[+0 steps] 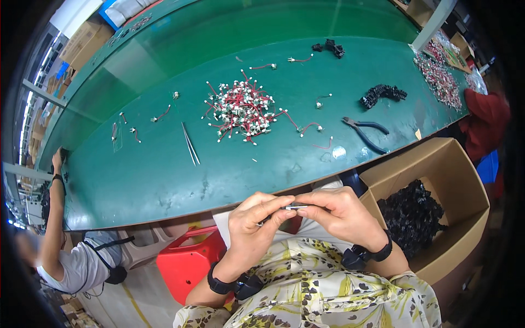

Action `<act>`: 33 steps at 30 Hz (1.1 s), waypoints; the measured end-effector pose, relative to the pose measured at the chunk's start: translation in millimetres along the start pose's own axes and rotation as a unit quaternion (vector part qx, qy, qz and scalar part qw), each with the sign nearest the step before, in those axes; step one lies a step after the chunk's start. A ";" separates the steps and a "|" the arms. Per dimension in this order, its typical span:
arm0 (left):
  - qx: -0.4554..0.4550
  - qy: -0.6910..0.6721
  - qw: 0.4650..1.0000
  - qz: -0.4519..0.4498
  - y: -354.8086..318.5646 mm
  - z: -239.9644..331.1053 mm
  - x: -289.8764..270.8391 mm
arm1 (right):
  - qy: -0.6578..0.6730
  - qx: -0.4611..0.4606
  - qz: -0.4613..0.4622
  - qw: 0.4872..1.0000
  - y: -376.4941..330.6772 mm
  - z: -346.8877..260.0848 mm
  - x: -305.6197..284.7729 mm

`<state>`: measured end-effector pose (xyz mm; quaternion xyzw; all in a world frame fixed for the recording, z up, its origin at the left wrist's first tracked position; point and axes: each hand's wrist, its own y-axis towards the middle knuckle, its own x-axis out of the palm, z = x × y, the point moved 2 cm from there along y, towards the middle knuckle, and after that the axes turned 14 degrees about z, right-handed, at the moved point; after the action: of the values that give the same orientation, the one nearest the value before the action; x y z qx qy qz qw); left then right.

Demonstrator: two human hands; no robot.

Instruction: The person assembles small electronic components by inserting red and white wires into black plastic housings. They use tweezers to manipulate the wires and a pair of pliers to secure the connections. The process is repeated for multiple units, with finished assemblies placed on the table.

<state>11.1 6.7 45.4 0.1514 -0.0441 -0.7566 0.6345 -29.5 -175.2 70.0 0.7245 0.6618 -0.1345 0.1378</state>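
Black wristbands sit on both wrists, above cream sleeves printed with yellow-green and dark leaves.

Left hand and right hand meet, fingers pinched together.

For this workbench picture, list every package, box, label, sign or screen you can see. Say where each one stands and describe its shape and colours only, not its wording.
Open brown cardboard box: on the floor at the person's right, rectangular, holding black parts.
Stacked brown cardboard cartons: far left, beyond the green table.
Brown cardboard box: top right, partly cut off.
No signs or screens show.
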 end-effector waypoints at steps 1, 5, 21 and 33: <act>-0.018 0.011 1.000 0.008 0.9 -0.5 -1.8 | 0.012 -0.003 0.005 1.000 1.7 -0.8 3.6; -0.049 0.042 0.997 0.031 5.4 -2.4 -11.5 | -0.002 -0.055 0.025 0.998 8.8 2.5 19.2; -0.360 -0.493 0.792 -0.004 39.9 -24.3 -50.1 | 0.169 0.069 0.090 0.979 8.6 7.3 17.8; -0.455 -0.542 0.696 -0.121 14.5 4.8 46.0 | 0.045 -0.012 0.159 0.986 -8.6 3.6 -11.2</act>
<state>16.6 -41.5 45.7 -0.5880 -0.0123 -0.7056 0.3953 -39.0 -186.1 70.7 0.8239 0.5455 -0.0705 0.1363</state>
